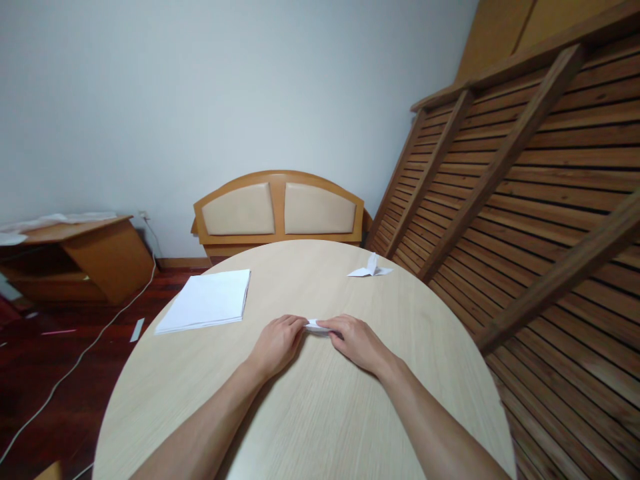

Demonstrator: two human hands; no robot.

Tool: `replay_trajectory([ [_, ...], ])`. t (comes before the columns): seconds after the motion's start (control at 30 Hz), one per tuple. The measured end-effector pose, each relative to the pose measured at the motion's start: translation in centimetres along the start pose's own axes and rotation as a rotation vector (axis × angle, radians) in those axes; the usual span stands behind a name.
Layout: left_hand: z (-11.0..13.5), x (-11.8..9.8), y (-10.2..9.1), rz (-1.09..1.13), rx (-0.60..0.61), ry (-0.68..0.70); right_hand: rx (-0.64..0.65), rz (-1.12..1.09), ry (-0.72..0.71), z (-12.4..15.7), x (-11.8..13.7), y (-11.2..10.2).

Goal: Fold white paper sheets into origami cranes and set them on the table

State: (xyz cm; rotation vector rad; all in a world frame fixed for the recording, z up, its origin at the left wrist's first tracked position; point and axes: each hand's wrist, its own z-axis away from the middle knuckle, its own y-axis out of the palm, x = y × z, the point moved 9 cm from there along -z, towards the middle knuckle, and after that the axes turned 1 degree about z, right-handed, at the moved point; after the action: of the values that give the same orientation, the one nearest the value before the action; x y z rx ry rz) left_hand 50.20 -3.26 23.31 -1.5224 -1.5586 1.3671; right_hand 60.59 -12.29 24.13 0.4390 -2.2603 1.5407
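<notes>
A small folded white paper [316, 325] lies between my hands near the middle of the round table [320, 413]. My left hand [281, 341] is closed on its left end, the fingers curled and partly hidden from view. On the other end, my right hand [356, 340] pinches the paper between thumb and fingers. Most of the folded paper is covered by the hands, so its full shape does not show. Both forearms reach in from the near edge.
A stack of white paper sheets [207, 299] lies at the table's left. Toward the back right stands a folded paper figure [371, 267] with spread wings. Wooden slatted panels [525, 200] lean along the right. Behind the table is a headboard [279, 207].
</notes>
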Motion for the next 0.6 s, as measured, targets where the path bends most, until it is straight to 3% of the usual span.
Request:
replay_trajectory([
  [0.43, -0.1, 0.1, -0.8, -0.02, 0.009, -0.084, -0.077, -0.284, 0.13, 0.0, -1.3, -0.8],
  [0.6, 0.0, 0.5, -0.7, -0.028, 0.003, -0.106, -0.053, -0.303, 0.088, 0.1, -0.7, -0.6],
])
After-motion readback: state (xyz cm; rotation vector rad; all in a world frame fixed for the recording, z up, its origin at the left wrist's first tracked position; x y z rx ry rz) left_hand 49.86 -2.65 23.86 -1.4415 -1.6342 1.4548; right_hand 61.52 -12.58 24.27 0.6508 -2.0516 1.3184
